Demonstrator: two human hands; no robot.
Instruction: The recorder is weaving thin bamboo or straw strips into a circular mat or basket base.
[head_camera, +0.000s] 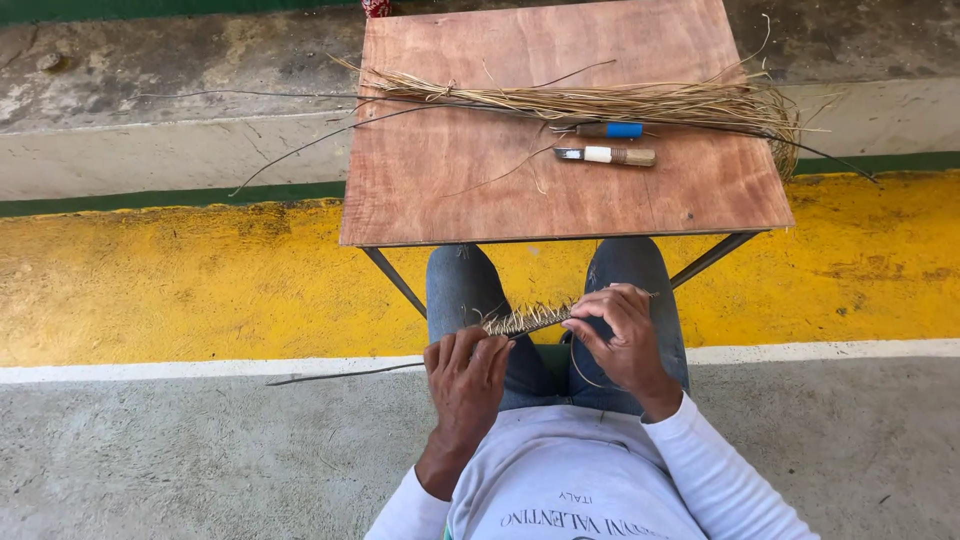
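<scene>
1. Down over the lap, the head view shows a short braided fibre strip (528, 320) held between both hands, below the near edge of the worktop (450, 200).
2. Its long axis runs nearly level, left to right, rising slightly toward the right hand (622, 335).
3. The left hand (467, 378) is curled around the strip's left end; the right hand pinches its right end with bent fingers.
4. A thin loose strand (345, 375) trails out leftward from the left hand over the floor.
5. On the worktop lie a bundle of dry fibres (620, 100), long axis left to right, and two knives (605, 155) just beside it.
</scene>
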